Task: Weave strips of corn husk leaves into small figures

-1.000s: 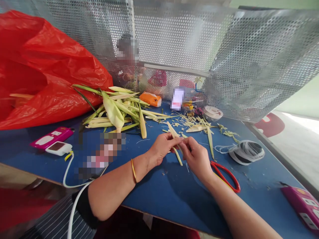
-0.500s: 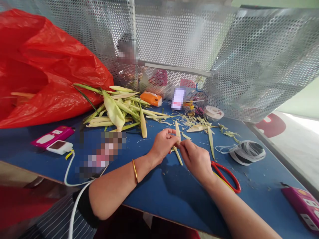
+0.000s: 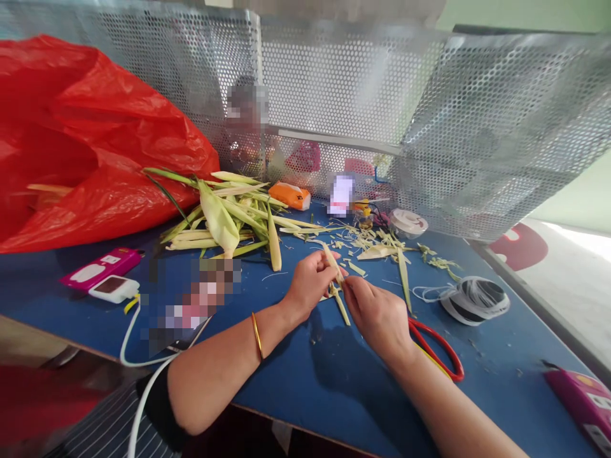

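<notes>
Both hands are on pale husk, at mid-table, above the blue tabletop [image 3: 286,381]. Left hand [image 3: 308,283]: thumb and fingers pinching a narrow husk strip [image 3: 333,259], which stands up at a slant between them. Right hand [image 3: 379,312]: fingertips bunched together at the strip's lower end, close against the left thumb; we can't tell exactly what they grip there, as its knuckles block the view. A thin knotted piece [image 3: 340,305] hangs just below the left fingers; can't tell if it joins the strip.

For doing this well, we'd say: hold the left pinch firm and close to the working spot, let the right fingertips do the fine handling, and go lightly, since thin husk probably splits along its grain. Tension should be even, with the thumbs near each other.

Around: husk pile [image 3: 255,219] beyond the left hand, trimmings [image 3: 377,251] ahead, thread spool [image 3: 475,299] off to the right, red loop handle [image 3: 442,343] beside the right wrist; we'd mind the elbow there.
</notes>
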`<action>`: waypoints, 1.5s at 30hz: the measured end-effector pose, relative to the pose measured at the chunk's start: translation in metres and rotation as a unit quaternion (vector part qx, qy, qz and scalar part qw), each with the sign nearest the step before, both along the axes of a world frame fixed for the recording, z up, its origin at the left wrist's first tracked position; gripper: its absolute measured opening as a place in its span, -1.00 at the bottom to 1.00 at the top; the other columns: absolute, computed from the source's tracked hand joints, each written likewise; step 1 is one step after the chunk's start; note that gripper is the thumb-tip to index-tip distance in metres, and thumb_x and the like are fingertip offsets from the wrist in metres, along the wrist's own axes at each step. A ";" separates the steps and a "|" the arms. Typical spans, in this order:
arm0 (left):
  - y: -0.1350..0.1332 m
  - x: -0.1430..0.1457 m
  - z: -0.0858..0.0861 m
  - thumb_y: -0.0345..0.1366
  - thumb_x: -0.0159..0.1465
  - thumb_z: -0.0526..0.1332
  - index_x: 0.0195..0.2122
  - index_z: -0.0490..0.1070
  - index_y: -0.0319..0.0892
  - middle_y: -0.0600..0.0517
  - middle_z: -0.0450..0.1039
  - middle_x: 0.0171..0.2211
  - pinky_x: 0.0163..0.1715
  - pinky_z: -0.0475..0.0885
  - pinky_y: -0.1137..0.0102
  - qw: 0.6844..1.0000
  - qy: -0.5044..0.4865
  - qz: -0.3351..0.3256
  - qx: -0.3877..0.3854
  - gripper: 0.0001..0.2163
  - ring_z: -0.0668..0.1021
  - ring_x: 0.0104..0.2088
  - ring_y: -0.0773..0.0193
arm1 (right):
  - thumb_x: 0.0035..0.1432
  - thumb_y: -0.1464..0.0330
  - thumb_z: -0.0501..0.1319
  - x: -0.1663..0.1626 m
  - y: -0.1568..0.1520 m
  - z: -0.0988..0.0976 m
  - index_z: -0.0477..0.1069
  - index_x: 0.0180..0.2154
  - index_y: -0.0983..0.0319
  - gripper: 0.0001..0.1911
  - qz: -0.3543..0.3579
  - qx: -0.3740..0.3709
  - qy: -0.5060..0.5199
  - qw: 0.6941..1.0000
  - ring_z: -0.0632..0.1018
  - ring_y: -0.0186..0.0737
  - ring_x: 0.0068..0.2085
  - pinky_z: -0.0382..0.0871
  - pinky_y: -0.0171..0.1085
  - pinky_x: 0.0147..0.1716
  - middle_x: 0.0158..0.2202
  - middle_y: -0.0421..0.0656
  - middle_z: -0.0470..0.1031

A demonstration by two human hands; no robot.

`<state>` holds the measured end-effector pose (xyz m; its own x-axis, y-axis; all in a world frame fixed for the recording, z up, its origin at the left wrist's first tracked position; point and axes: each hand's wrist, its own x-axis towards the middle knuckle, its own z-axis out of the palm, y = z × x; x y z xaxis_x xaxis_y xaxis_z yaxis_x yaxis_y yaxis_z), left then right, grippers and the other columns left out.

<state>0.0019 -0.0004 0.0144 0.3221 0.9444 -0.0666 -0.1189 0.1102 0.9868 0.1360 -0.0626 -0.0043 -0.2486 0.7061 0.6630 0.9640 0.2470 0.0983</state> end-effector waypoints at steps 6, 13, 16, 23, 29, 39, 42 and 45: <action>0.001 0.000 0.000 -0.40 0.01 0.22 -0.23 0.46 -0.23 0.10 0.44 -0.50 -0.61 0.31 0.55 0.996 -0.051 -0.020 -0.066 -0.74 0.45 -0.49 0.39 | 0.37 0.38 0.02 -0.003 -0.001 -0.002 0.34 -0.48 0.19 -0.66 -0.022 0.048 -0.042 0.998 0.36 -0.32 -0.62 -0.01 -0.24 -0.52 -0.68 -0.25 0.35; 0.002 0.001 -0.001 -0.48 -0.01 0.17 -0.14 0.40 -0.21 0.06 0.53 -0.44 -0.66 0.32 0.52 0.999 -0.013 0.028 -0.006 -0.64 0.52 -0.46 0.31 | 0.35 0.42 0.02 -0.005 -0.004 -0.001 0.32 -0.51 0.18 -0.65 -0.028 0.056 -0.054 0.997 0.35 -0.31 -0.62 0.00 -0.24 -0.51 -0.68 -0.24 0.34; 0.001 0.001 -0.001 -0.42 0.04 0.19 -0.29 0.46 -0.21 0.05 0.52 -0.45 -0.65 0.28 0.54 0.999 -0.032 0.006 -0.035 -0.82 0.52 -0.46 0.34 | 0.36 0.34 0.01 -0.007 -0.003 -0.002 0.36 -0.46 0.19 -0.67 -0.032 0.017 0.030 0.999 0.38 -0.31 -0.64 -0.02 -0.28 -0.56 -0.68 -0.23 0.37; -0.001 -0.001 0.003 -0.31 0.21 0.21 -0.43 0.44 -0.23 0.02 0.50 -0.44 -0.62 0.28 0.55 0.971 -0.151 -0.002 -0.187 -0.88 0.51 -0.48 0.38 | 0.33 0.17 0.04 -0.008 -0.001 -0.006 0.36 -0.35 0.19 -0.71 -0.050 -0.106 0.241 0.963 0.43 -0.30 -0.64 0.05 -0.36 -0.59 -0.62 -0.24 0.44; 0.003 -0.004 0.009 -0.39 0.33 0.07 -0.46 0.40 -0.28 -0.03 0.49 -0.49 -0.56 0.45 0.48 0.940 -0.226 0.051 -0.251 -0.77 0.55 -0.51 0.35 | 0.29 0.17 0.03 -0.016 -0.002 -0.007 0.36 -0.32 0.19 -0.72 -0.013 -0.173 0.263 0.949 0.45 -0.27 -0.58 0.10 -0.35 -0.56 -0.57 -0.21 0.46; 0.023 -0.016 0.015 -0.35 0.32 0.14 -0.43 0.42 -0.28 0.00 0.53 -0.48 -0.58 0.45 0.51 0.940 -0.259 0.146 -0.167 -0.81 0.58 -0.51 0.36 | 0.16 0.21 0.15 -0.021 -0.013 0.004 0.35 -0.38 0.20 -0.81 0.103 -0.347 0.467 0.807 0.44 -0.30 -0.50 0.28 -0.35 -0.50 -0.56 -0.26 0.41; 0.030 -0.024 0.018 -0.35 0.31 0.13 -0.45 0.41 -0.27 0.03 0.50 -0.51 -0.59 0.43 0.53 0.944 -0.245 0.170 -0.139 -0.80 0.56 -0.53 0.39 | 0.21 0.23 0.11 -0.008 -0.030 0.006 0.36 -0.34 0.18 -0.82 0.091 -0.381 0.377 0.840 0.48 -0.27 -0.45 0.31 -0.32 -0.44 -0.51 -0.25 0.44; 0.037 -0.031 0.023 -0.36 0.27 0.17 -0.47 0.40 -0.27 0.06 0.47 -0.55 -0.63 0.42 0.53 0.968 -0.181 0.148 -0.088 -0.83 0.52 -0.58 0.41 | 0.26 0.25 0.03 0.027 -0.045 0.005 0.38 -0.20 0.18 -0.78 -0.047 -0.325 0.229 0.916 0.53 -0.18 -0.36 0.35 -0.25 -0.36 -0.37 -0.15 0.52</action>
<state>-0.0294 0.0365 0.0370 0.0722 0.9831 -0.1684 -0.5058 0.1816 0.8433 0.1630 -0.1079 0.0009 0.0332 0.9929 0.1141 0.8876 0.0232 -0.4600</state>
